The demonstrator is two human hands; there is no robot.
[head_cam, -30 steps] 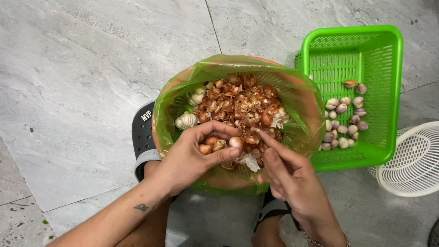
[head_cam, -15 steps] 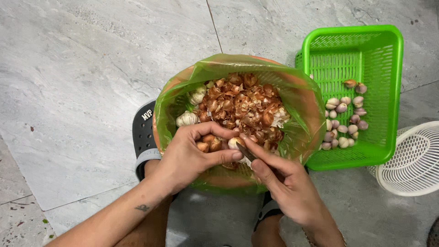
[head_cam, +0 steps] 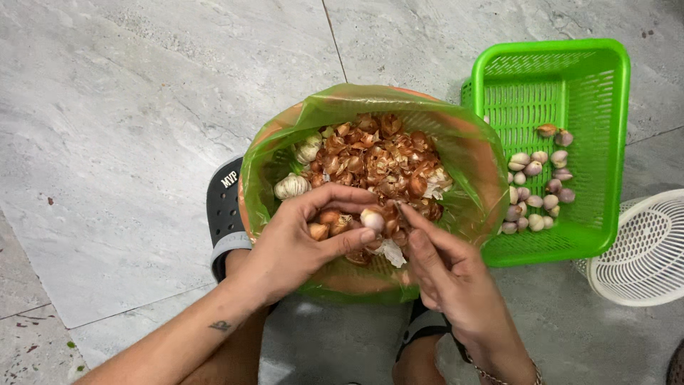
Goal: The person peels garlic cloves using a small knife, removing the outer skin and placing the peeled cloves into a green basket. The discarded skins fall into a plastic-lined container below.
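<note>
My left hand (head_cam: pixel 303 239) cups a few small brown shallots (head_cam: pixel 328 221) and pinches a pale, partly peeled one (head_cam: pixel 372 218) between thumb and fingertips. My right hand (head_cam: pixel 445 267) is right beside it, with thumb and forefinger pinched at that shallot's skin. Both hands hover over a bin lined with a green plastic bag (head_cam: pixel 427 128), which holds a heap of brown peels (head_cam: pixel 377 160) and two whole garlic bulbs (head_cam: pixel 293 185). Peeled purple-white shallots (head_cam: pixel 538 182) lie in the green plastic basket (head_cam: pixel 570 78) to the right.
A white slotted basket (head_cam: pixel 641 249) sits at the right edge. A black sandal (head_cam: pixel 224 203) on my foot shows left of the bin. Everything stands on a grey marble-tile floor (head_cam: pixel 128 107).
My right hand has slid left toward the left hand's fingertips and now pinches at the pale shallot. The left hand's thumb has closed further over it.
</note>
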